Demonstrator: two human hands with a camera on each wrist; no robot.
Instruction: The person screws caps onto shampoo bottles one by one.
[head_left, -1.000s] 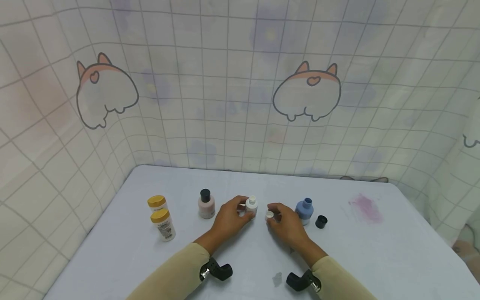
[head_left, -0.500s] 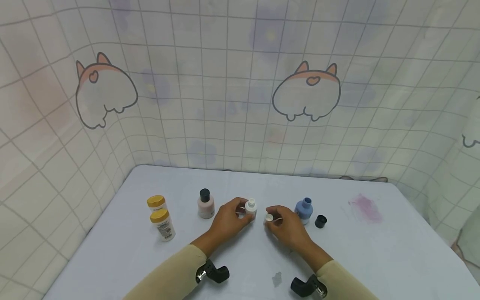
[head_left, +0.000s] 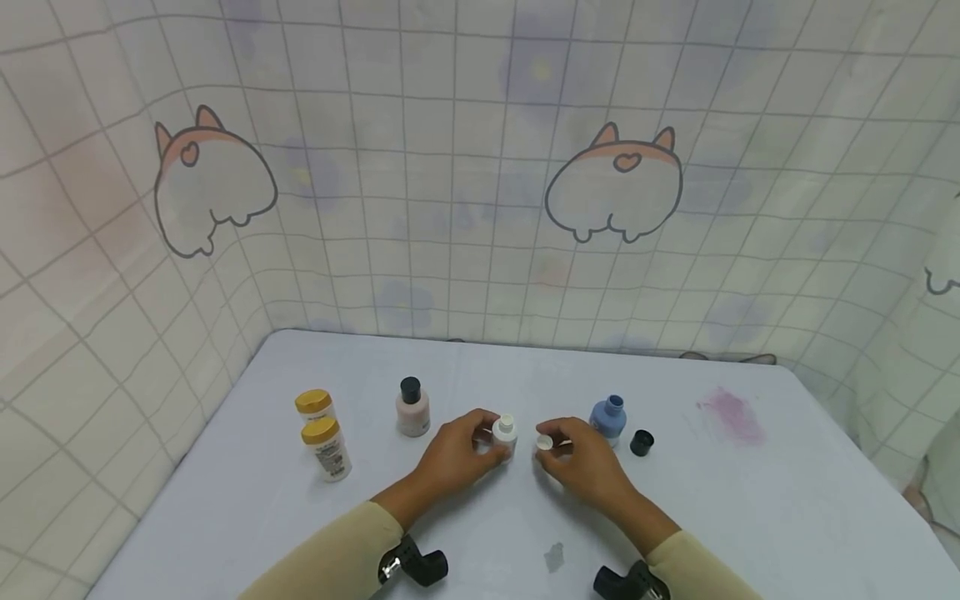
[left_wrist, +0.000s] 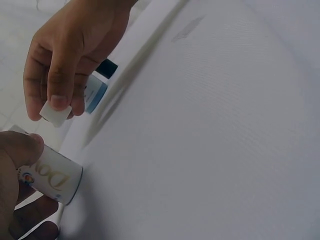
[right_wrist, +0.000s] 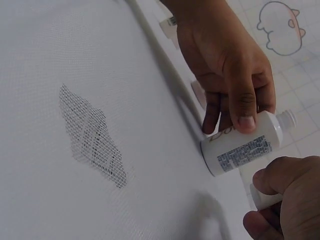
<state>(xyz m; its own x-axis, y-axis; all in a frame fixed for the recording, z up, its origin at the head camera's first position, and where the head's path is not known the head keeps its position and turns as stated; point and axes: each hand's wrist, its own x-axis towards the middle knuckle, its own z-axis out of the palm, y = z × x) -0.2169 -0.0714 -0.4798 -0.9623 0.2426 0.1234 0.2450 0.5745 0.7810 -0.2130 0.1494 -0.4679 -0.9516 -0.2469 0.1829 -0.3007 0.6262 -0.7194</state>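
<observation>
Left hand (head_left: pixel 450 457) grips the white bottle (head_left: pixel 505 437), neck (head_left: pixel 507 422) bare, long axis near upright; right hand (head_left: pixel 590 465) pinches the white cap (head_left: pixel 544 442) just to its right, not touching.

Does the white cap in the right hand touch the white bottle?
Apart. The head view shows a strip of table between the white bottle, held by the left hand, and the white cap, pinched in the right hand.
</observation>
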